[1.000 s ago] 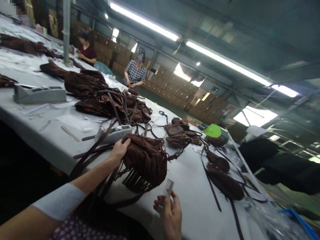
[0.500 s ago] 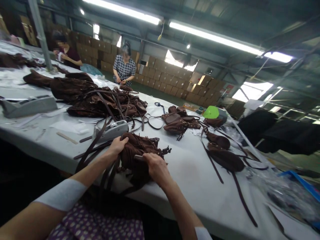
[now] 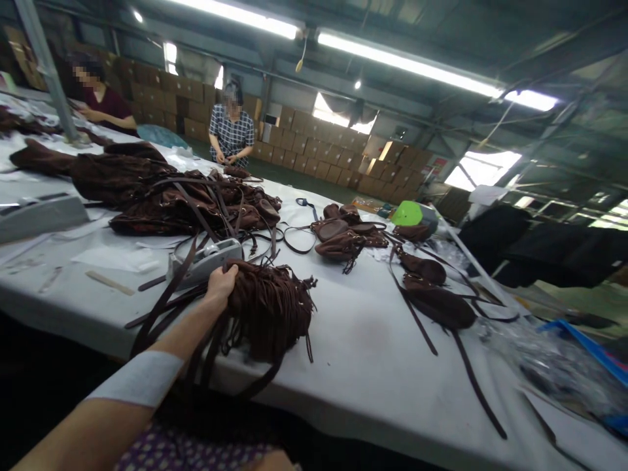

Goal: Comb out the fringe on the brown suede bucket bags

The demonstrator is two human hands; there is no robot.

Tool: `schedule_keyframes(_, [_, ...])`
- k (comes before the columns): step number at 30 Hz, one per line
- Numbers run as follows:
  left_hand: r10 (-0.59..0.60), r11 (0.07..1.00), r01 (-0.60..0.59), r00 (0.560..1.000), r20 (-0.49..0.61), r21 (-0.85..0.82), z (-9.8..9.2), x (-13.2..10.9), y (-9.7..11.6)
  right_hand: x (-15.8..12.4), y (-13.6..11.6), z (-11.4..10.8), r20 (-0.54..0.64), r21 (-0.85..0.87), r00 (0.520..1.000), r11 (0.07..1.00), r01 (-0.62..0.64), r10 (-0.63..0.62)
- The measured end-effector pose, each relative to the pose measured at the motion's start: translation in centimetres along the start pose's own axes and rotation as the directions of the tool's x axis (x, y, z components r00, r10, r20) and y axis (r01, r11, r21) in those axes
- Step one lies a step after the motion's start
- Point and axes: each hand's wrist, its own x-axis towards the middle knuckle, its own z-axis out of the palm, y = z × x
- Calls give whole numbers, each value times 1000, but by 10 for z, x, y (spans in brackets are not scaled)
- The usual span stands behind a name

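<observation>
our left hand (image 3: 222, 288) grips the fringed brown bag (image 3: 275, 297) by its top corner at the near edge of the table (image 3: 363, 379); our right hand is out of sight. the bag looks soft and light (loose fringe (image 3: 258, 330) would likely slip), so we'd hold its body.

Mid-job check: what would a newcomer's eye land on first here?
Likely the brown fringed bag, gripped by the left hand near the front edge of the white table. Next, the bright green object at the table's far right, then the large brown heap on its left.
</observation>
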Motion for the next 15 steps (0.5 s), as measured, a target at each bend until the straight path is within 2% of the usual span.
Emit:
schedule_keyframes(2, [81,992,-88,994,71,88,-4,6,10,2,6,-12,-58,32,998,999,-17,19])
schedule_keyframes(4, [160,971,-185,973,165,152,-7,3,22,12,13,-36,-212,98,976,995,-23,44])
schedule_keyframes(6, [228,941,-284,935,273,186,-7,-10,37,29,17,-68,-414,140,909,990,17,43])
schedule_keyframes(8, [274,909,-368,881,386,195,-5,-29,54,48,13,-101,-534,69,844,993,100,-48])
schedule_keyframes(10, [326,853,-476,806,494,214,-2,-49,72,64,3,-128,-558,-68,810,983,171,-179])
schedule_keyframes(12, [374,786,-572,743,555,235,0,-65,88,76,-10,-144,-510,-211,807,953,217,-297])
schedule_keyframes(13, [392,763,-599,726,565,242,0,-70,95,80,-17,-147,-467,-280,815,931,233,-344])
schedule_keyframes(15, [397,777,-587,737,547,227,2,-75,102,83,-28,-146,-363,-401,845,884,239,-393])
